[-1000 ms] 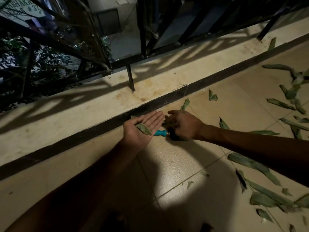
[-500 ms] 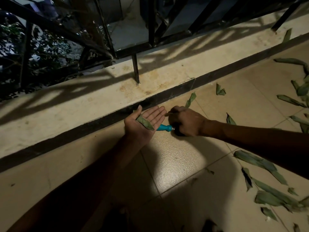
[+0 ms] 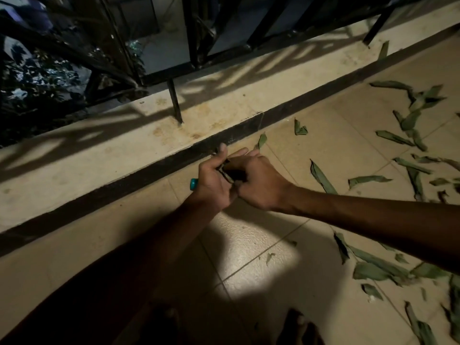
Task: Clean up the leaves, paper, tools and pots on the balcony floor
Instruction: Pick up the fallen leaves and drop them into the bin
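Both hands meet low over a balcony floor (image 3: 249,247), just inside the dark strip (image 3: 139,180) at the foot of the ledge. L hand (image 3: 214,178) is palm-up, fingers curled part-way, thumb raised toward 12 o'clock, and it cups a folded leaf scrap (image 3: 225,173) plus what looks like a tool, of which only a teal handle end (image 3: 194,184) shows, poking out at the hand's 9 o'clock side. The tool's long axis seems to run approx 9-to-3 o'clock, handle end toward 9; the rest is hidden under the palms, so the working end can't be made out. R hand (image 3: 261,181) lies knuckles-up against the L hand, fingers bent down into the L palm and touching the leaf scrap; whether it grips the tool or only presses can't be told. Around the hands, loose green leaves litter the tiles: one small leaf (image 3: 261,141) at 12 o'clock from the R hand, beside the dark strip; a folded bit (image 3: 300,128) at 1 o'clock; a long blade (image 3: 321,178) at 3 o'clock, its tip pointing toward 11; a dense scatter (image 3: 413,120) farther off at 2 o'clock; another cluster (image 3: 378,270) at 5 o'clock. Beyond the strip, at 11–12 o'clock, runs the pale ledge (image 3: 99,150) with black railing (image 3: 175,100) posts set into it. No pots or bins in shot.
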